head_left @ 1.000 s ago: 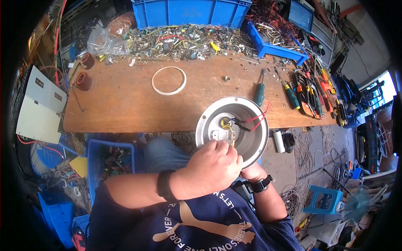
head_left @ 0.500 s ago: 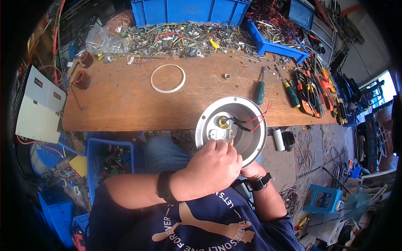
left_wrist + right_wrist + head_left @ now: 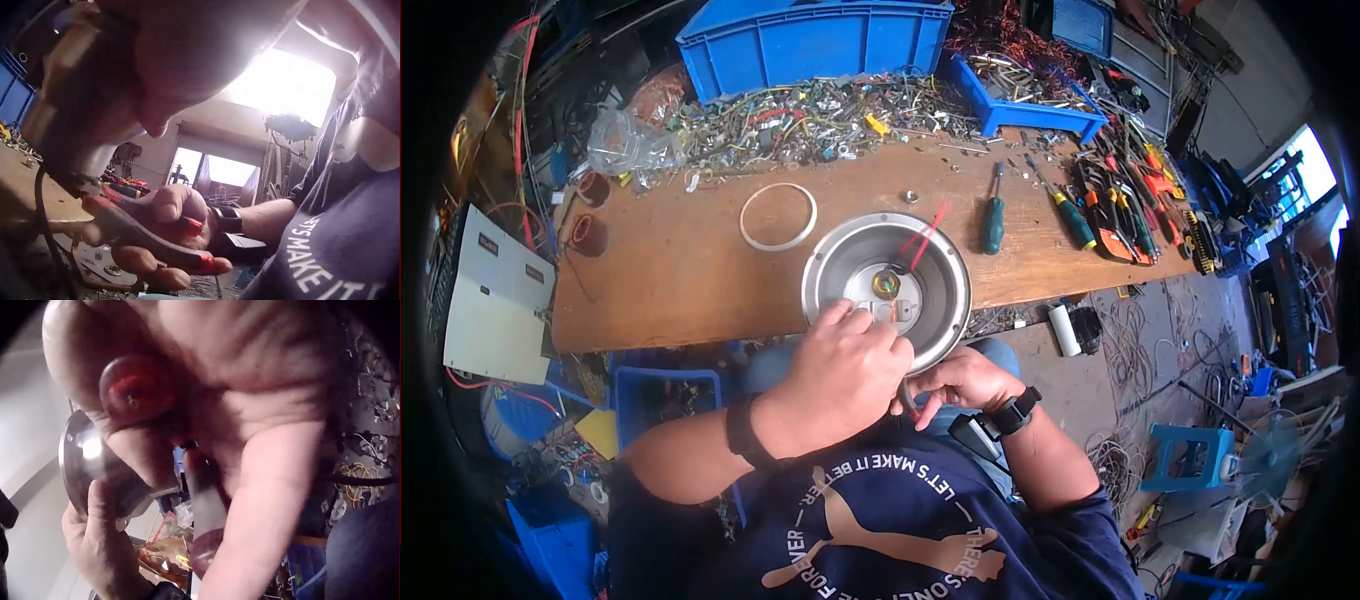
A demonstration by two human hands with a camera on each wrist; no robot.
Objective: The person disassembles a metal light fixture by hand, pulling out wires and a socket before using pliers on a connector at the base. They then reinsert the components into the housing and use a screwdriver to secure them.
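A round, silver metal housing (image 3: 958, 285) with a flanged rim is tilted in front of me at the bench edge. Inside it sit a yellow-wrapped ring (image 3: 886, 285) and red wires (image 3: 930, 232). My left hand (image 3: 847, 355) grips the near left of the rim, fingers over the inside. Below the housing, my right hand (image 3: 965, 382) holds pliers (image 3: 140, 231) with grey-and-red handles, which stand spread apart. In the left wrist view the head of the pliers is close under the housing's base, beside a dark cable (image 3: 40, 197); its jaws are hidden in shadow.
On the wooden bench (image 3: 690, 290) lie a white ring (image 3: 745, 225), a small metal nut (image 3: 911, 197), a green-handled screwdriver (image 3: 994, 222) and several other tools. Scrap parts (image 3: 790, 125) heap along the back before a blue crate (image 3: 820, 50). A blue stool (image 3: 1185, 458) stands right.
The housing and both hands have shifted left in the head view. My right hand, earlier mostly hidden behind the housing, now shows below it with the pliers. The red wires stand more upright.
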